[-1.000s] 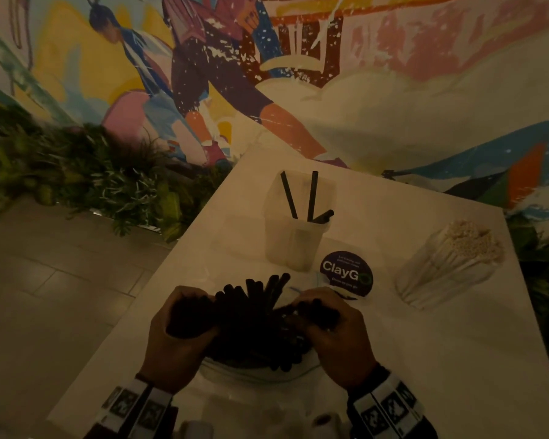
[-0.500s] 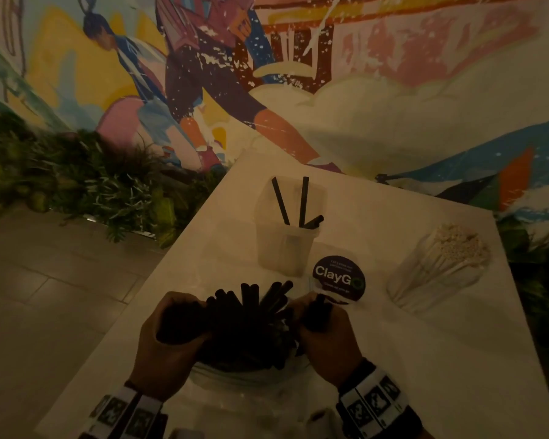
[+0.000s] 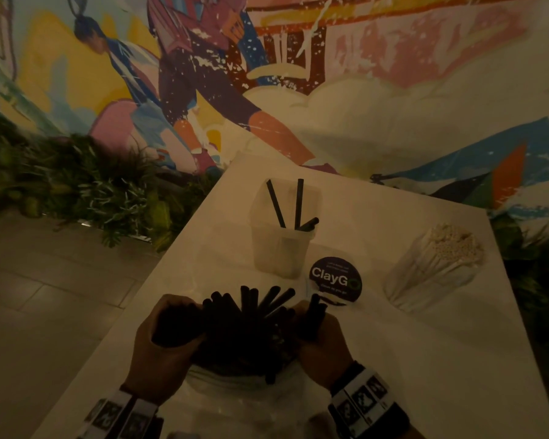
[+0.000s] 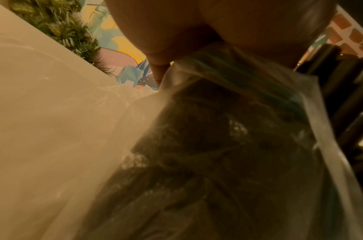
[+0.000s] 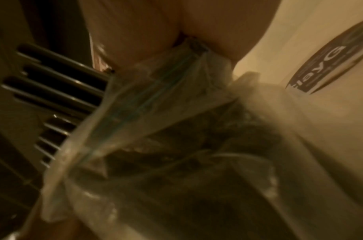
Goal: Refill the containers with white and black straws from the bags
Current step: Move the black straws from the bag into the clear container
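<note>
Left hand: the left hand gripped the left edge of the bag's mouth, fingers curled over the plastic — the left wrist view showed the film pinched right under the palm.
Right hand: the right hand had its grip closed on the opposite edge of the mouth, the zip strip bunched between fingers and thumb in the right wrist view.
Bag of black straws: the clear plastic bag sat on the near part of the table, pulled open between the two hands, with the black straws fanning out of its top.
Black straw container: the translucent container stood farther back on the table, near the middle, holding only three black straws and otherwise bare.
White straws: a bundle of white straws lay tilted at the right of the table; whether it sat in a container or in its own bag could not be told in the dim light.
Sticker: a round dark sticker sat on the table between the container and the white bundle.
Progress: by these views the refill was at an early stage — the bag was opened but no bunch of straws was lifted clear, so the black container was nearly all left to fill.
</note>
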Available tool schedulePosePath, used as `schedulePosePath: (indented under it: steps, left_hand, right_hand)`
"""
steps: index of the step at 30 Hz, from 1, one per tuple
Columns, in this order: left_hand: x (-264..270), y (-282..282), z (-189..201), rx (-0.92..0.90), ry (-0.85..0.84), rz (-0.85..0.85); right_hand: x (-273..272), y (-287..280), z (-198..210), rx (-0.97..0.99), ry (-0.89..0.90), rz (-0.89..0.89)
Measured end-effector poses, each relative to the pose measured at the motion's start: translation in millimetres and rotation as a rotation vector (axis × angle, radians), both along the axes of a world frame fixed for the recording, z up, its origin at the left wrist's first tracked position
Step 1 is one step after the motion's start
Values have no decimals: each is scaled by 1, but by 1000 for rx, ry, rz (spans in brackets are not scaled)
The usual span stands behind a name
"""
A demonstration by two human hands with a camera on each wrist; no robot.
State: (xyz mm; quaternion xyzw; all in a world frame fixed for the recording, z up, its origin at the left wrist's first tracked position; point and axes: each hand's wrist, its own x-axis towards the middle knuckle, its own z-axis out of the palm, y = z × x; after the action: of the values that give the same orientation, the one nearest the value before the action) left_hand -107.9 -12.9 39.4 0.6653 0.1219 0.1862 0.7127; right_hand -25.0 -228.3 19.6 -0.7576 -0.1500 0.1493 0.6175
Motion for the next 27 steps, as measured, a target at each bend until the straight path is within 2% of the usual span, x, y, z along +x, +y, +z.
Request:
schedulePosePath:
  steps: [9,16,21,23,27]
  left_hand:
    - [0,-1,2,-1,-17,-1]
    - [-2,-1,1,-26,-34,0]
    - [-4,0,1,-13,-24,7]
    - [-4,-1,3,-21,-24,19]
    - [-5,-2,4,-21,-27,20]
  right_hand:
    - [1,2,35,225,-136,-122]
    - [4,-3,79,518,-124,-42]
    - [13,-17,124,608,-126,-3]
    - [20,-22,146,629,-172,3]
    - [42,-19,189,740,-376,24]
